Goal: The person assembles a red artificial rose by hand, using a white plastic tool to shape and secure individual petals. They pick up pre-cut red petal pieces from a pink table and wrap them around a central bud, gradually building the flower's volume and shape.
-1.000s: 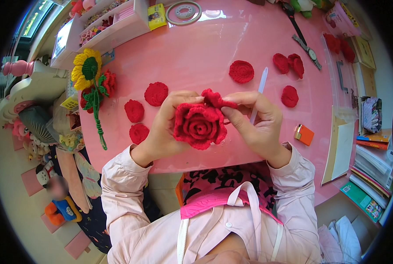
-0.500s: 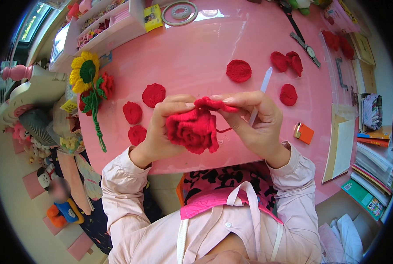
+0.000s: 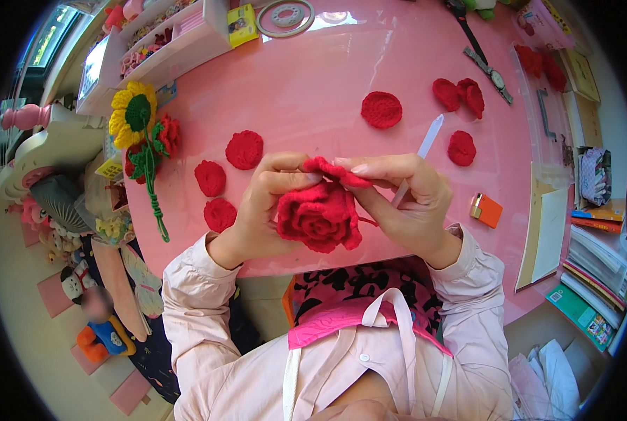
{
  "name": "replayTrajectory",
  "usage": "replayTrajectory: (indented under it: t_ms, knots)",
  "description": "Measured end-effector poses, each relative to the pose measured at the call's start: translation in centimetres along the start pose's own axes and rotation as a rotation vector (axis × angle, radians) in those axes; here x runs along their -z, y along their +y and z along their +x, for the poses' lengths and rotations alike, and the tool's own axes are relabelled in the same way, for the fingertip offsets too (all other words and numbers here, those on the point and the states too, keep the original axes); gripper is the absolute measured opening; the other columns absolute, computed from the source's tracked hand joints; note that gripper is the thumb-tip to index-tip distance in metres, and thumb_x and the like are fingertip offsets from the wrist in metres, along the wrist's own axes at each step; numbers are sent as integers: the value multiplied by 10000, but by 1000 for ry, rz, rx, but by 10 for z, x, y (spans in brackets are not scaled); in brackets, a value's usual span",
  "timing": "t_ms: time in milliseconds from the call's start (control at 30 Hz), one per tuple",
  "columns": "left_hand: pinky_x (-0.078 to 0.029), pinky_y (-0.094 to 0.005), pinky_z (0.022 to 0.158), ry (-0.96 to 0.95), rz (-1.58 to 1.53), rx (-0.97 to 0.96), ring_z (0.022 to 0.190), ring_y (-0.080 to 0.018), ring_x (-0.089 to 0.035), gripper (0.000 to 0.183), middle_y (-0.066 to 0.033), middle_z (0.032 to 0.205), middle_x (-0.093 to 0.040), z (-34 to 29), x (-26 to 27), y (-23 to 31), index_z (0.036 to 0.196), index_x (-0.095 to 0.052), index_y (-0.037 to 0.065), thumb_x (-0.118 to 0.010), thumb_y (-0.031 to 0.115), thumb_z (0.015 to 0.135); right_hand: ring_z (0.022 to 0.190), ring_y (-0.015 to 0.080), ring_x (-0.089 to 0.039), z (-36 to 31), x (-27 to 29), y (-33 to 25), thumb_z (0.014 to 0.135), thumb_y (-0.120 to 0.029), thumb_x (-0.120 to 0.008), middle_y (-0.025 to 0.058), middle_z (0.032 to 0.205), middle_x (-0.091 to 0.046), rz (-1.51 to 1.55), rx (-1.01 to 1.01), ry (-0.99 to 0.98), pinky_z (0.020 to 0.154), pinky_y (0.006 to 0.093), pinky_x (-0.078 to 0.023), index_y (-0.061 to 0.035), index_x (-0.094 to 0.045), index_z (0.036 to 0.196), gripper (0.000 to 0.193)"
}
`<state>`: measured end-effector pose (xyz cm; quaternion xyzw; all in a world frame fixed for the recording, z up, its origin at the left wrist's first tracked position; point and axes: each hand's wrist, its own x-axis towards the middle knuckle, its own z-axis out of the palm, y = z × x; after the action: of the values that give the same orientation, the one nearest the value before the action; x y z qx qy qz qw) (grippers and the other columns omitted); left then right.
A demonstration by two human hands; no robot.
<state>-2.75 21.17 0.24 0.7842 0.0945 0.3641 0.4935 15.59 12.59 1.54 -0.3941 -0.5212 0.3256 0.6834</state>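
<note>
Between my hands is a red crocheted rose (image 3: 319,219), its spiral centre turned up toward me. My left hand (image 3: 268,200) grips the rose from its left side, thumb and fingers at its far edge. With finger and thumb, my right hand (image 3: 404,193) pinches a red crocheted petal (image 3: 338,172) against the far side of the rose. A translucent white stick (image 3: 431,135) also sits in my right hand, pointing up and away. A short red yarn end shows by my right thumb. Loose red crocheted petals lie around, such as one ahead (image 3: 381,110) and one at left (image 3: 210,178).
A crocheted sunflower (image 3: 135,116) with a green stem lies at left. An orange lighter (image 3: 489,210) lies right of my hands, a wristwatch (image 3: 494,78) beyond it. White organiser shelves (image 3: 187,42) stand at the back left. Books and papers (image 3: 594,270) stack at far right.
The rose has turned so its centre faces up more, and shifted slightly right. The petal has moved slightly left, and the white stick's tip has swung a little right.
</note>
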Motion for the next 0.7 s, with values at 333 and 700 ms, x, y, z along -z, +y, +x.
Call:
replayTrajectory:
  t_ms: [333,700]
  knots:
    - [-462,-323,834,62,14,139,1031,-230,-536,661,-127,1131,-482,3,0,6,1134,-440,61,-821,-3,597,1043,244,-607,2,-1,-7,825,146,-537,189,1087,-613,92,-150,-86,899,331,-507,57,-514,1085,276]
    - [-437,-314,927,75,-148,308,1139,-203,-484,796,-105,1247,-428,8,-2,14,1280,-372,64,-815,14,620,1077,226,-583,2,-3,2,858,108,-529,176,1109,-598,142,-206,-76,900,314,-498,13,-478,1076,243]
